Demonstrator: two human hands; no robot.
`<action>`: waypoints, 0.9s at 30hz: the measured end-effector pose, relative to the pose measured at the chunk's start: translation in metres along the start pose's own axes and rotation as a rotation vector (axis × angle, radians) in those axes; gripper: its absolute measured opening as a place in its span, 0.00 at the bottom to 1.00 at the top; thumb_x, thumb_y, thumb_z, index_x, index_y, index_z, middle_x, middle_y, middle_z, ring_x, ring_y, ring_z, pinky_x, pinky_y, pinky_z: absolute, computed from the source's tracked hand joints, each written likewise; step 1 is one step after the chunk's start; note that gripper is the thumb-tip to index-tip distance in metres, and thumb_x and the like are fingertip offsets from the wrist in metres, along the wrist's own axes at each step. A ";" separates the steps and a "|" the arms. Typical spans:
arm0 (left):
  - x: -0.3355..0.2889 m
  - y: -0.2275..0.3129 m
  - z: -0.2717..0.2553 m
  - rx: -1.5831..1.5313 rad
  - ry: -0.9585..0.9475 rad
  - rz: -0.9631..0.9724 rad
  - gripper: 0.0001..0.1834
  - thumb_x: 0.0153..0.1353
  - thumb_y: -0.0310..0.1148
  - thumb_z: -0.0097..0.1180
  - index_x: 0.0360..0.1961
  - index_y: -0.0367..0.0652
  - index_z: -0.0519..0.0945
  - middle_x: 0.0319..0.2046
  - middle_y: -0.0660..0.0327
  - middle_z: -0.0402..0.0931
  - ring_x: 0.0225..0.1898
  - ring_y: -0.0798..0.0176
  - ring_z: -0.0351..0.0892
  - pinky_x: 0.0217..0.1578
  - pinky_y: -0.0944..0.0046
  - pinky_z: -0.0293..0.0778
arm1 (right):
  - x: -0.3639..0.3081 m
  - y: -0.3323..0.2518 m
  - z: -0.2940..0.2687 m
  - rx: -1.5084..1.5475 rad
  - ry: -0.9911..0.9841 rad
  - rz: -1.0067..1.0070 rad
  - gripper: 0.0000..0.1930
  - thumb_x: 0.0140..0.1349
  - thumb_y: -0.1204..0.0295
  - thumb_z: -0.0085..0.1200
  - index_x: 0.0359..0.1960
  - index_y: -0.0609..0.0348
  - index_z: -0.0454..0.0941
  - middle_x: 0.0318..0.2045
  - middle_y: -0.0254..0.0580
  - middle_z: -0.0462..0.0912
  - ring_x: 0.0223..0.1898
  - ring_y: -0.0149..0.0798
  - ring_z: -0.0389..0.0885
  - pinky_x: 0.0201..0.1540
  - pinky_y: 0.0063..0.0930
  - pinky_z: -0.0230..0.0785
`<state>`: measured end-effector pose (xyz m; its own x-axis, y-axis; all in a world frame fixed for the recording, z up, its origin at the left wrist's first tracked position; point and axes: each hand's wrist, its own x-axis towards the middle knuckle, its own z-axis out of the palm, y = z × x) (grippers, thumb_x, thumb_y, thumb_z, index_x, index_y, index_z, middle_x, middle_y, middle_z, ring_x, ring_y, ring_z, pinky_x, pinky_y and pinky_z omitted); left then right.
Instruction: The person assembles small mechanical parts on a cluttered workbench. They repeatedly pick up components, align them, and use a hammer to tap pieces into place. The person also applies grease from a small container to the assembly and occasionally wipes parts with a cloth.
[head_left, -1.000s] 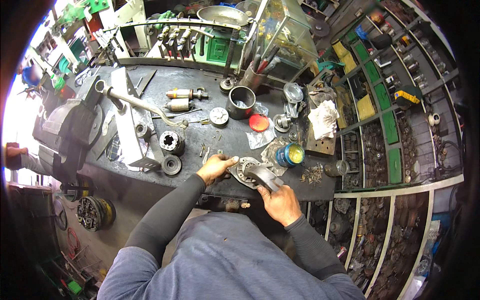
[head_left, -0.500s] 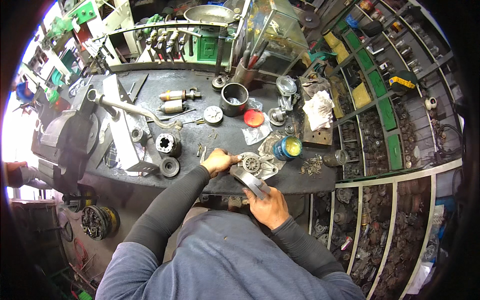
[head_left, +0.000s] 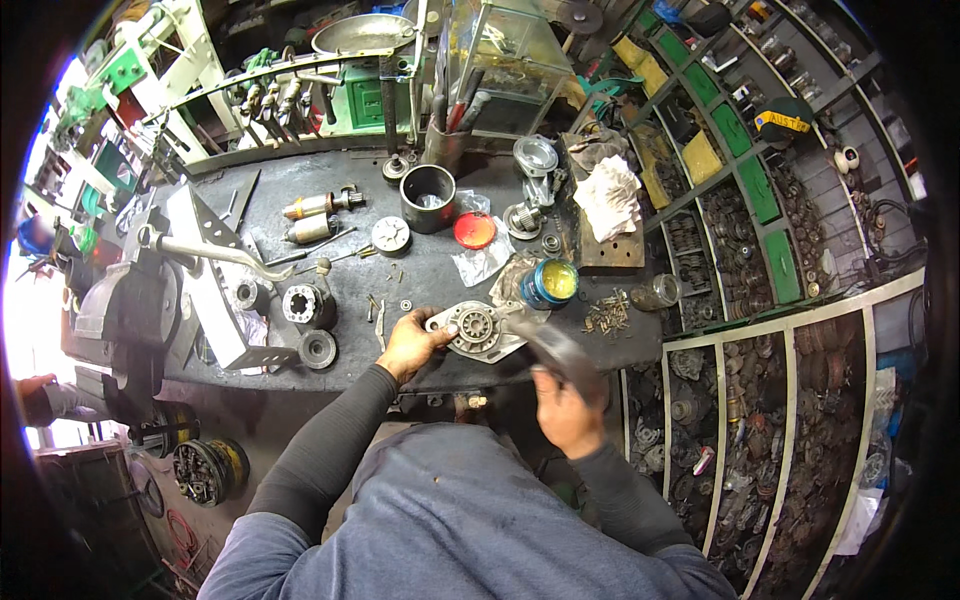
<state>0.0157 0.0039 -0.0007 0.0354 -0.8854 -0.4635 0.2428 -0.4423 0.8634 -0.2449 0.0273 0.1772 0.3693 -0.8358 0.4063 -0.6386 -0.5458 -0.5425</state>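
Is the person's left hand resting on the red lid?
No: the left hand lies on the grey metal housing at the bench's front edge, while the red lid sits apart, farther back on the bench.

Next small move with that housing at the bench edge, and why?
Probably bring the right hand back down squarely over the gear housing before working on it. The left hand has a grip on the housing's left side, pinning it at the front edge of the workbench. The right hand is motion-blurred, holding a grey tool just right of the housing; the tool's type cannot be told.
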 end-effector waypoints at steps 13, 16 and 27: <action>0.006 0.017 0.005 -0.084 0.063 -0.150 0.25 0.69 0.30 0.74 0.61 0.26 0.83 0.44 0.54 0.90 0.38 0.64 0.87 0.37 0.63 0.81 | -0.042 0.087 0.052 -0.228 -0.510 0.148 0.23 0.78 0.54 0.57 0.58 0.64 0.82 0.37 0.65 0.89 0.38 0.69 0.88 0.42 0.59 0.83; 0.005 0.001 -0.004 0.011 0.063 -0.157 0.26 0.67 0.30 0.75 0.61 0.27 0.83 0.43 0.55 0.90 0.37 0.65 0.86 0.36 0.63 0.80 | 0.007 0.049 0.021 -0.148 -0.365 0.155 0.20 0.78 0.58 0.59 0.57 0.63 0.84 0.40 0.61 0.90 0.39 0.69 0.89 0.44 0.58 0.82; -0.006 0.031 0.005 0.087 0.070 -0.191 0.24 0.66 0.30 0.76 0.59 0.28 0.84 0.43 0.53 0.89 0.36 0.64 0.86 0.36 0.63 0.81 | 0.045 0.064 0.046 -0.267 -0.512 0.247 0.27 0.77 0.53 0.57 0.32 0.69 0.88 0.34 0.67 0.89 0.38 0.70 0.88 0.44 0.62 0.81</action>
<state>0.0186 -0.0053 0.0295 0.0646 -0.7735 -0.6305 0.1672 -0.6145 0.7710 -0.2384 -0.0477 0.1271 0.4235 -0.8938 -0.1478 -0.8686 -0.3543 -0.3464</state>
